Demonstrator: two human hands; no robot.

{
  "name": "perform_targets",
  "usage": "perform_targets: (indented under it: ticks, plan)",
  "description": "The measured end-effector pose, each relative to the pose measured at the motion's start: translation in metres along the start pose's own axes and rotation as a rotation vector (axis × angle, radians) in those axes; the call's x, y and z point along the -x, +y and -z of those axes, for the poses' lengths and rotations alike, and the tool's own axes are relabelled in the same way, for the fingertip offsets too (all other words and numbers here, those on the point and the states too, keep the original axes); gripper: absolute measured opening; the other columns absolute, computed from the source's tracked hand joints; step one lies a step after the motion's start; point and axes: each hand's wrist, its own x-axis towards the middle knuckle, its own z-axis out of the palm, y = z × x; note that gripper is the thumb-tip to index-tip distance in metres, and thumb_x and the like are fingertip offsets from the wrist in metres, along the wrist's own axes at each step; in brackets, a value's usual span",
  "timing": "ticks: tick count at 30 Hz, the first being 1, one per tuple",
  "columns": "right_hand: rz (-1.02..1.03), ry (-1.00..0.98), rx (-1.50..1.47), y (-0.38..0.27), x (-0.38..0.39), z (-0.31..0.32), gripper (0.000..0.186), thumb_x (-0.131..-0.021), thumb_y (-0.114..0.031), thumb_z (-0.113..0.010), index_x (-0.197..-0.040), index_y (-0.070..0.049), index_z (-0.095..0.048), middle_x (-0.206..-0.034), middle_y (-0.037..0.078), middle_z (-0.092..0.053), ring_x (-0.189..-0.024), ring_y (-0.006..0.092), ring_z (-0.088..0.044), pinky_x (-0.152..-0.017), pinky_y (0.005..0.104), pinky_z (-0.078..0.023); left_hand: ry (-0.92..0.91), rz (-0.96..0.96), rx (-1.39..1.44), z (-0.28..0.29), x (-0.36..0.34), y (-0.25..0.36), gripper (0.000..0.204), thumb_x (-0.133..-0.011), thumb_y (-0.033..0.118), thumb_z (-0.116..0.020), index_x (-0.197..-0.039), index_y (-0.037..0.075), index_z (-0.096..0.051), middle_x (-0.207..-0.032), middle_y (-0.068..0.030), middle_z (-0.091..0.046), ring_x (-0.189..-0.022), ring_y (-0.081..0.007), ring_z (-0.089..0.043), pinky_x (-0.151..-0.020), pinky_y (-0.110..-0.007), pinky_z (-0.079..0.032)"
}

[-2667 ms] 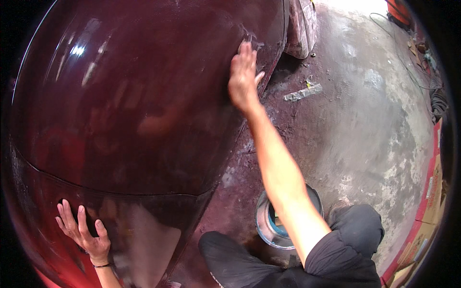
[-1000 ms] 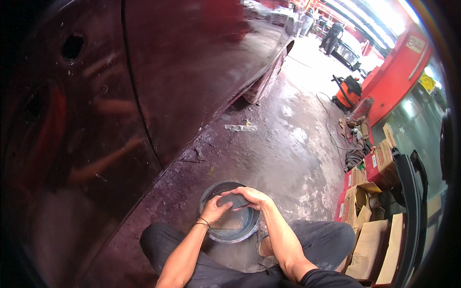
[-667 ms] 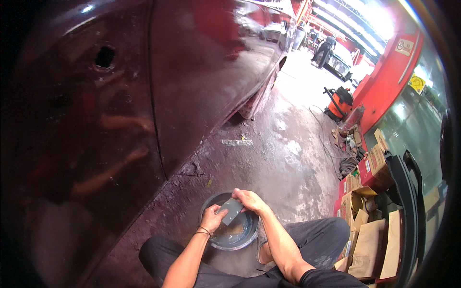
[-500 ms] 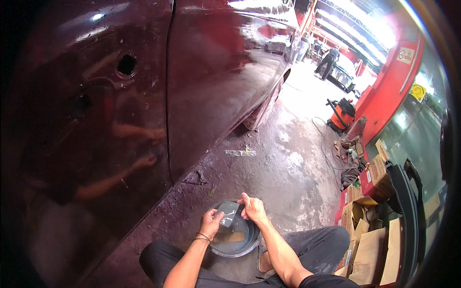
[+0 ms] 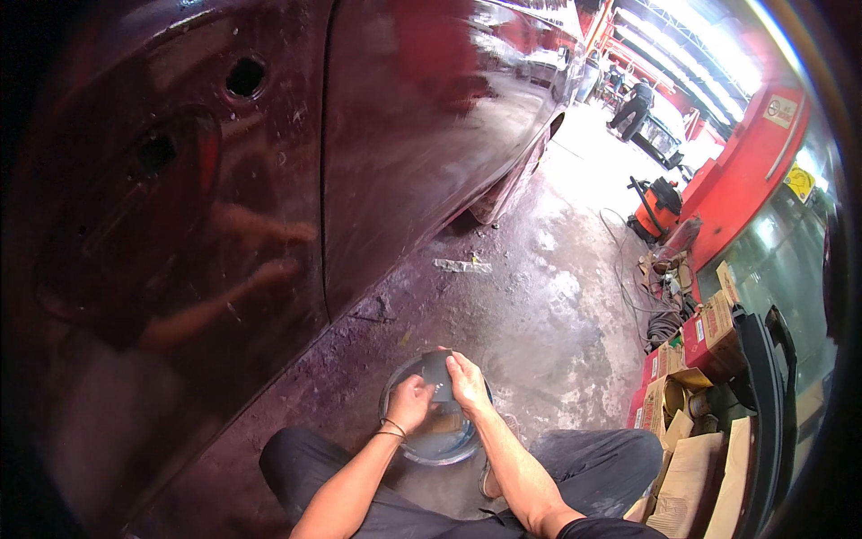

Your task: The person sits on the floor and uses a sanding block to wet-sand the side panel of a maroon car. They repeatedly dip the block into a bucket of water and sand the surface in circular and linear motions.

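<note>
My right hand (image 5: 467, 382) grips a dark grey rectangular sheet (image 5: 435, 368) above a round basin of cloudy water (image 5: 435, 445) between my bent legs. My left hand (image 5: 411, 400) is at the sheet's lower left, its curled fingers blurred, so whether it holds the sheet is unclear. The glossy maroon car body (image 5: 404, 135) fills the left side, with holes in the nearer panel (image 5: 162, 251) and reflections of my arms.
Cardboard boxes (image 5: 709, 332) and long black parts (image 5: 768, 395) line the right beside glass. Farther back are coiled hoses (image 5: 664, 319), an orange-black vacuum (image 5: 655, 211), a red pillar (image 5: 745, 171) and a bent-over person (image 5: 637, 108). A tape strip (image 5: 462, 266) lies on the floor.
My hands have left the car panel, where they were 2.7 seconds ago, for the basin. Since half a second ago the sheet has moved up and right, and my left fingers have shifted.
</note>
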Motion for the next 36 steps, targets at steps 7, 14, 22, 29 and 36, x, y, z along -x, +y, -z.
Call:
perform_targets:
  ticks: [7,14,22,29,36]
  plan:
    - [0.024,-0.237,0.792,0.056,0.023,-0.009,0.030,-0.103,-0.024,-0.056,-0.119,-0.002,-0.069,-0.102,0.033,-0.073,-0.098,0.0502,-0.072,-0.089,0.0587,-0.057,0.099,-0.194,-0.783,0.033,-0.002,-0.011,0.027,-0.098,0.036,-0.069,-0.104,0.011,-0.076,-0.092,-0.0135,-0.079,-0.091,-0.0350,-0.076,-0.083,-0.047,-0.059]
    - [-0.142,-0.634,0.872,0.081,0.037,-0.022,0.044,-0.103,-0.031,-0.054,-0.138,-0.006,-0.065,-0.121,0.031,-0.071,-0.119,0.0469,-0.068,-0.103,0.0533,-0.053,0.244,-0.325,-0.553,0.034,-0.006,-0.010,0.019,-0.098,0.026,-0.070,-0.104,0.009,-0.075,-0.094,-0.0147,-0.078,-0.091,-0.0354,-0.076,-0.081,-0.046,-0.059]
    - [0.315,0.083,0.217,-0.078,-0.096,0.043,0.024,-0.104,-0.020,-0.056,-0.092,0.000,-0.062,-0.084,0.009,-0.060,-0.084,0.0175,-0.054,-0.078,0.0404,-0.048,0.434,-0.260,-0.800,0.047,-0.039,-0.070,0.051,-0.096,0.030,-0.068,-0.141,0.010,-0.054,-0.135,-0.0212,-0.066,-0.125,-0.0420,-0.063,-0.105,-0.057,-0.047]
    - [0.835,0.679,-0.034,-0.414,-0.191,0.036,0.041,-0.111,-0.022,-0.052,-0.145,-0.002,-0.062,-0.139,0.022,-0.068,-0.128,0.0351,-0.068,-0.110,0.0402,-0.051,0.459,-0.119,-0.830,0.034,-0.032,-0.064,0.043,-0.098,0.027,-0.067,-0.136,0.011,-0.056,-0.121,-0.0233,-0.072,-0.111,-0.0453,-0.069,-0.094,-0.054,-0.055]
    - [1.411,0.517,-0.070,-0.441,-0.136,-0.076,0.041,-0.108,-0.012,-0.053,-0.149,-0.010,-0.061,-0.156,0.015,-0.057,-0.151,0.0379,-0.045,-0.128,0.0604,-0.022,0.512,-0.135,-0.803,0.055,-0.029,-0.078,0.043,-0.098,0.026,-0.067,-0.136,0.010,-0.055,-0.123,-0.0253,-0.069,-0.113,-0.0464,-0.067,-0.095,-0.055,-0.054]
